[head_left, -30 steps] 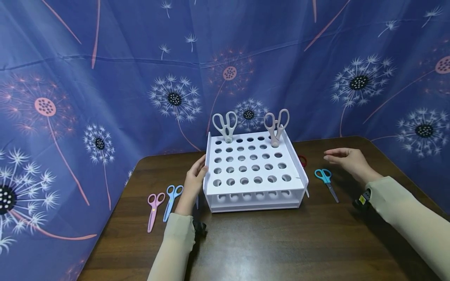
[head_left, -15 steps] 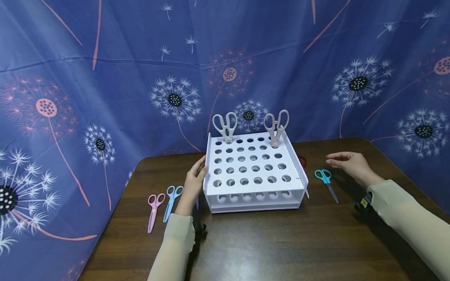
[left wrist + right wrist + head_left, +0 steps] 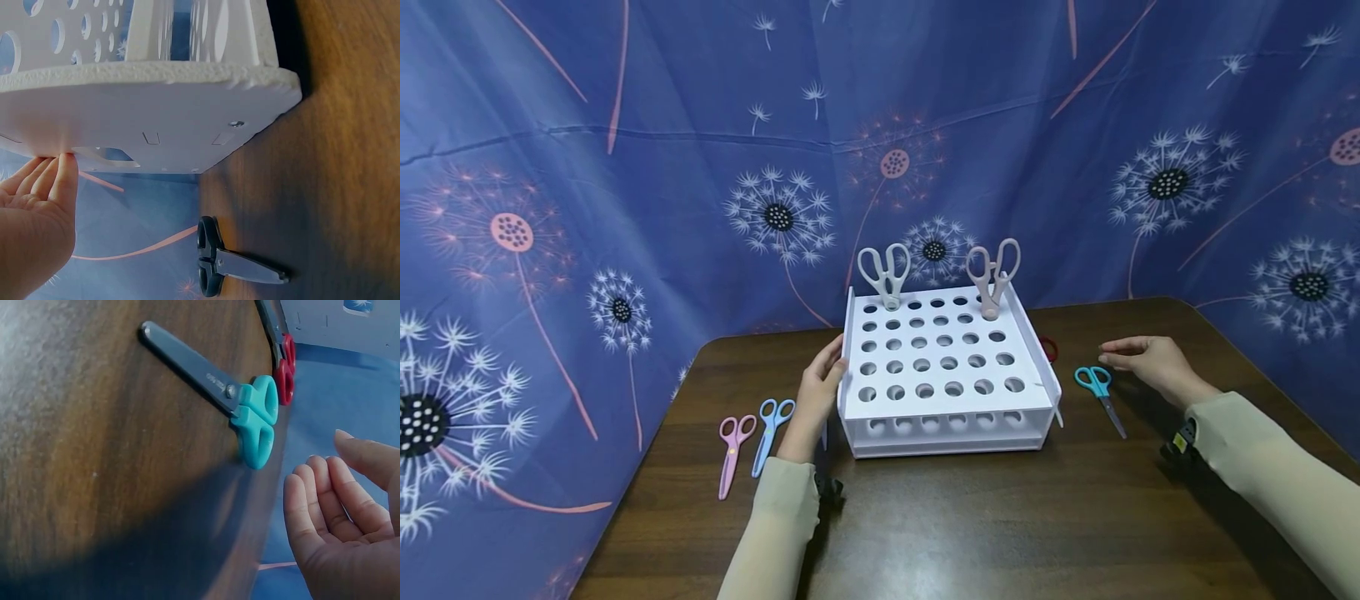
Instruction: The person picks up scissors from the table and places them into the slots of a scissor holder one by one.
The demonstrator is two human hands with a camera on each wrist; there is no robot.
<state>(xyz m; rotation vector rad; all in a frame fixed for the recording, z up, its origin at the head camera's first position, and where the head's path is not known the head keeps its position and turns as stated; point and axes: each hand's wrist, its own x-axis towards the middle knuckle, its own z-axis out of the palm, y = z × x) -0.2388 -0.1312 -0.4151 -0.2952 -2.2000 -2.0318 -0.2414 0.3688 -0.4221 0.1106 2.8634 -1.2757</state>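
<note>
Fingers (image 3: 295,509) loosely bent and gripping nothing, the person's right hand (image 3: 1156,367) is hovering just beside the scissors with turquoise plastic loops (image 3: 232,392), which are lying with loops nearest the fingertips and metal blades pointing back toward the person. Farther left, red-looped scissors (image 3: 284,381) are lying by the white perforated rack (image 3: 955,405), whose left wall the left hand (image 3: 817,390) is touching, while brown wood-grain tabletop (image 3: 1000,525) is stretching open nearer the person.
</note>
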